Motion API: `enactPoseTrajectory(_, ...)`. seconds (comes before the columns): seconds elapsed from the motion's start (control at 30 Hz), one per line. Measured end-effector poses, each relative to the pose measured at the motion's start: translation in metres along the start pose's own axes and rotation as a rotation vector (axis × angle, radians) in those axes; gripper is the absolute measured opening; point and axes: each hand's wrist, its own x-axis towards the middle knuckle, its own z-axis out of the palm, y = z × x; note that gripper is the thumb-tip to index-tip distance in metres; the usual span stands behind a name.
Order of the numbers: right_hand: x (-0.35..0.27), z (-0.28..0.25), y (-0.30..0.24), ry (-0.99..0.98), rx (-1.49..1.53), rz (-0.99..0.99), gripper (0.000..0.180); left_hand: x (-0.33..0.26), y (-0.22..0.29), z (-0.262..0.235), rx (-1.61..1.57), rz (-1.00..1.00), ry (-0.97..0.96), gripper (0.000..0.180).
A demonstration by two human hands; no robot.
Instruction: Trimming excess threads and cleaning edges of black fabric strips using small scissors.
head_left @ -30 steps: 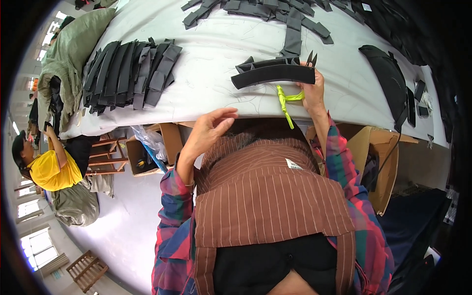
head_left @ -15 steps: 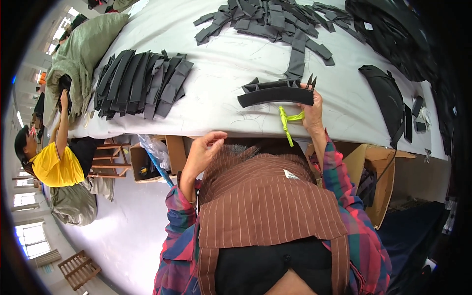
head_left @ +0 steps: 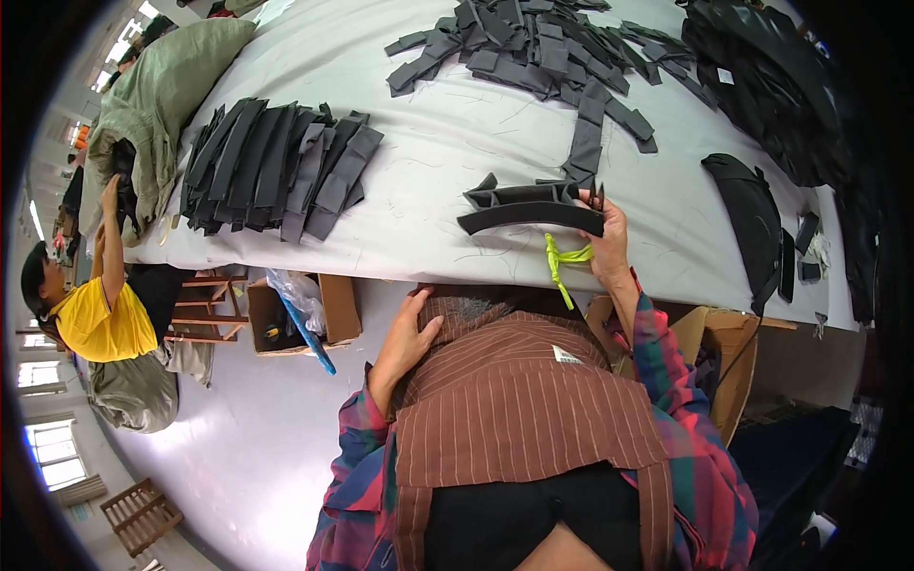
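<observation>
Here's the right hand point(head_left: 611, 240), fingers closed around the right end of a curved dark strip point(head_left: 528, 218), holding it above the near part of the white tabletop point(head_left: 428, 181). The strip's smooth outer band faces the wearer, with folded sections showing along its far side. And tucked in that same grip, a pair of dark snips point(head_left: 597, 196), tips pointing up and away! A bright yellow-green tie point(head_left: 560, 257) dangles just left of the palm, knotted, its tail reaching down near the table's edge.

Over to the left hand point(head_left: 405, 341): low, off the tabletop, loosely bent fingers with nothing seen in them, right by the brown striped apron point(head_left: 524, 409); whether it presses on the cloth, I can't tell.

Up on the left, a neat row of dark strips point(head_left: 276, 171) lies side by side, slanting, some overlapping. Beyond the held piece sprawls a loose heap of dark strips point(head_left: 543, 52), one trailing length point(head_left: 586, 143) running down almost to the held strip. On the right sits a black curved piece point(head_left: 743, 219), a dark phone-like slab point(head_left: 786, 266) beside it. Far left, a co-worker in yellow point(head_left: 109, 324) reaches toward a large green-grey sack point(head_left: 152, 90).
</observation>
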Motion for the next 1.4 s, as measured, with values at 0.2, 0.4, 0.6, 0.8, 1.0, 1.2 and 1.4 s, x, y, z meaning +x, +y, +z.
enactPoseTrajectory(0.2, 0.009, 0.046, -0.042, -0.090, -0.148, -0.036, 0.012, -0.001, 0.014, -0.041, -0.037, 0.009, 0.091, 0.022)
enactPoseTrajectory(0.4, 0.003, 0.089, -0.075, -0.245, -0.389, -0.137, 0.011, 0.071, 0.116, -0.081, -0.407, 0.193, 0.323, 0.020)
enactPoseTrajectory(0.6, 0.009, 0.108, -0.073, -0.270, -0.462, -0.289, 0.012, 0.117, 0.125, -0.043, -0.470, 0.206, -0.009, 0.032)
enactPoseTrajectory(0.8, 0.026, 0.090, -0.080, -0.252, -0.511, -0.193, 0.010, 0.128, 0.117, -0.044, -0.499, 0.191, 0.019, 0.028)
enactPoseTrajectory(1.0, 0.062, 0.031, -0.106, 0.183, 0.040, -0.276, 0.013, 0.152, 0.081, -0.029, -0.218, 0.367, 0.358, 0.031)
enactPoseTrajectory(1.2, 0.057, -0.008, -0.119, 0.413, 0.052, -0.284, 0.017, 0.169, 0.068, 0.032, 0.604, 0.324, 0.226, 0.057)
enactPoseTrajectory(1.4, 0.045, -0.015, -0.104, 0.350, 0.091, -0.193, 0.015, 0.115, 0.090, 0.045, 0.012, 0.605, -0.460, 0.045)
